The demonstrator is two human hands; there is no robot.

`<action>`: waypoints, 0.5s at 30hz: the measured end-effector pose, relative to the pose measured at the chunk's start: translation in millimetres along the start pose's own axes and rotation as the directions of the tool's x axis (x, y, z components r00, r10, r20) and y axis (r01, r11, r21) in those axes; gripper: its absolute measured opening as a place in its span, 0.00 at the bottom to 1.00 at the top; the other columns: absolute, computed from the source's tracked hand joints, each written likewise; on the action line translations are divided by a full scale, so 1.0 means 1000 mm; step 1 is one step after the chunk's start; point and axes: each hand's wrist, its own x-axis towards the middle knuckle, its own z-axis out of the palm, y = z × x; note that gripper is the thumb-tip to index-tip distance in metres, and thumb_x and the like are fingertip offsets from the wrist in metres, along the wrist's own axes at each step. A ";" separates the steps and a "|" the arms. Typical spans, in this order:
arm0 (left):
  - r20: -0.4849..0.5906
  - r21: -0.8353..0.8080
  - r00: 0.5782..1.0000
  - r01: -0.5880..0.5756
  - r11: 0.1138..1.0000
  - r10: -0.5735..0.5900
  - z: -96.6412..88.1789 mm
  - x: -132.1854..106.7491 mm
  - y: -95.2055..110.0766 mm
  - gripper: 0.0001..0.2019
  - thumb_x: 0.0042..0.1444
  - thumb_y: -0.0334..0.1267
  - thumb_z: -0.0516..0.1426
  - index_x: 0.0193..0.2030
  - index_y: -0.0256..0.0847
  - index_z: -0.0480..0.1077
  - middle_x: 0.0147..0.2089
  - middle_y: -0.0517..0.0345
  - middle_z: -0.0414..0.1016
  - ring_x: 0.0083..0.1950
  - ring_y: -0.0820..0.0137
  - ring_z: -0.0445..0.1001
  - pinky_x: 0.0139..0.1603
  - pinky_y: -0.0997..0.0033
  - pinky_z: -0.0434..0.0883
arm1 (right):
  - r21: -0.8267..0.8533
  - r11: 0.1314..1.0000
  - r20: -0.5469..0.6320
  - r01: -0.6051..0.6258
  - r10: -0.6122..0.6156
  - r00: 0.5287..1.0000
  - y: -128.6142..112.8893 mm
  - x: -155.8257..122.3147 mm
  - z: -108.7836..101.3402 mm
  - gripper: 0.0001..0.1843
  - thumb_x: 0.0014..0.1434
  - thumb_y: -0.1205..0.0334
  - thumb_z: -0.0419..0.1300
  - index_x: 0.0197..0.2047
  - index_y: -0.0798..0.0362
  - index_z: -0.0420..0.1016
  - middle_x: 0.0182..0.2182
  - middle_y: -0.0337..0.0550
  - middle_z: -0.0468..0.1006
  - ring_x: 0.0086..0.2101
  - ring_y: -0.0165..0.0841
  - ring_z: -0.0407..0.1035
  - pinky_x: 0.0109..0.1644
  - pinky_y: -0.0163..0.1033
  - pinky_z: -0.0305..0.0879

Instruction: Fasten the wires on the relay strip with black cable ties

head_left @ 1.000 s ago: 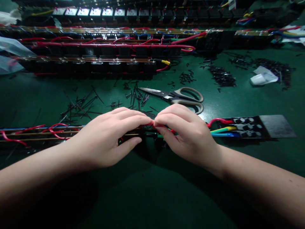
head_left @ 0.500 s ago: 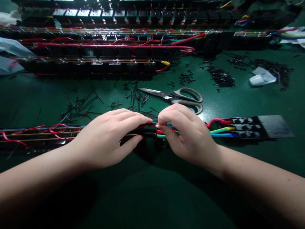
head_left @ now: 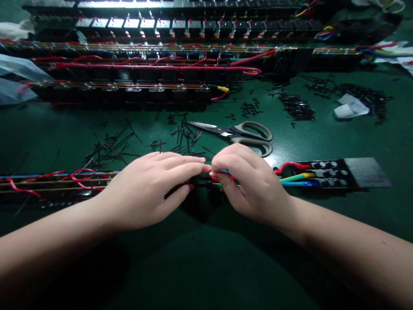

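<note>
1. Dark green matting (head_left: 206, 267) covers the workbench. At the back lie rows of stacked assemblies (head_left: 145, 82), black with red wiring.
2. At the far left edge lies a clear plastic bag (head_left: 16, 77).
3. A long wired strip (head_left: 58, 183) runs across the near bench from the left edge, with loose red loops above its copper rails.
4. Behind it, cut tie ends (head_left: 109, 144) are scattered over the mat.
5. The left hand (head_left: 151, 189) lies over the strip near the centre, fingers stretched along the top and thumb tucked below, gripping the wire bundle (head_left: 292, 177).
6. The right hand (head_left: 248, 185) meets it fingertip to fingertip, fingers curled, pinching the same bundle from above.
7. Just behind the right hand, grey-handled scissors (head_left: 238, 133) lie closed, blades pointing left.
8. Right of that hand, the bundle's red, yellow-green and blue wires enter a black end block (head_left: 325, 174) with a flat grey plate.
9. Farther back on the right sits a white paper scrap (head_left: 350, 107) amid more black clippings.
</note>
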 end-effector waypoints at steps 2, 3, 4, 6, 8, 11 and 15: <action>-0.007 0.005 1.000 -0.005 1.000 0.005 0.000 0.000 0.001 0.17 0.70 0.33 0.52 0.62 0.43 0.72 0.63 0.53 0.80 0.61 0.59 0.80 0.56 0.54 0.76 | -0.009 1.000 -0.002 0.009 -0.009 1.000 0.000 -0.001 0.001 0.08 0.66 0.75 0.56 0.42 0.52 0.68 0.36 0.47 0.76 0.37 0.37 0.70 0.41 0.42 0.69; -0.013 0.007 1.000 -0.008 1.000 0.008 0.000 0.000 0.001 0.17 0.70 0.33 0.52 0.62 0.43 0.72 0.62 0.53 0.81 0.60 0.59 0.80 0.56 0.54 0.77 | -0.010 1.000 -0.006 0.010 -0.010 1.000 0.001 -0.001 0.001 0.08 0.65 0.75 0.56 0.42 0.53 0.68 0.36 0.47 0.76 0.37 0.37 0.70 0.41 0.42 0.69; -0.016 0.010 1.000 -0.010 1.000 0.010 0.001 0.000 0.001 0.17 0.70 0.34 0.52 0.62 0.43 0.72 0.62 0.53 0.81 0.60 0.59 0.80 0.55 0.55 0.77 | -0.010 1.000 -0.008 0.011 -0.011 1.000 0.001 -0.001 0.001 0.08 0.65 0.75 0.56 0.42 0.52 0.68 0.36 0.47 0.76 0.37 0.37 0.71 0.40 0.42 0.69; -0.021 0.014 1.000 -0.014 1.000 0.014 0.001 0.000 0.000 0.17 0.69 0.34 0.52 0.62 0.42 0.72 0.62 0.52 0.81 0.60 0.58 0.80 0.55 0.55 0.77 | -0.008 1.000 -0.011 0.012 -0.012 1.000 0.002 -0.001 0.001 0.09 0.65 0.75 0.56 0.43 0.51 0.68 0.36 0.46 0.76 0.37 0.36 0.70 0.40 0.42 0.69; -0.021 0.017 1.000 -0.014 1.000 0.014 0.001 0.001 0.000 0.17 0.69 0.34 0.53 0.62 0.42 0.72 0.62 0.52 0.81 0.60 0.58 0.80 0.55 0.55 0.77 | -0.006 1.000 -0.005 0.009 -0.009 1.000 0.002 -0.001 0.001 0.10 0.65 0.75 0.56 0.44 0.50 0.67 0.37 0.45 0.76 0.37 0.36 0.70 0.40 0.42 0.69; -0.012 0.016 1.000 -0.010 1.000 0.010 0.001 0.001 0.000 0.17 0.69 0.34 0.53 0.62 0.42 0.72 0.62 0.52 0.81 0.60 0.58 0.80 0.55 0.55 0.77 | -0.004 1.000 -0.007 -0.004 0.004 1.000 0.000 -0.002 0.000 0.10 0.65 0.75 0.56 0.44 0.49 0.67 0.37 0.45 0.77 0.37 0.36 0.71 0.41 0.42 0.69; 0.000 0.009 1.000 0.000 1.000 0.000 0.000 0.002 0.000 0.17 0.69 0.34 0.52 0.62 0.41 0.73 0.62 0.51 0.81 0.60 0.58 0.80 0.55 0.54 0.77 | 0.006 1.000 -0.007 0.015 -0.015 1.000 0.001 -0.002 0.000 0.09 0.66 0.74 0.56 0.43 0.49 0.67 0.37 0.45 0.77 0.37 0.36 0.71 0.40 0.42 0.70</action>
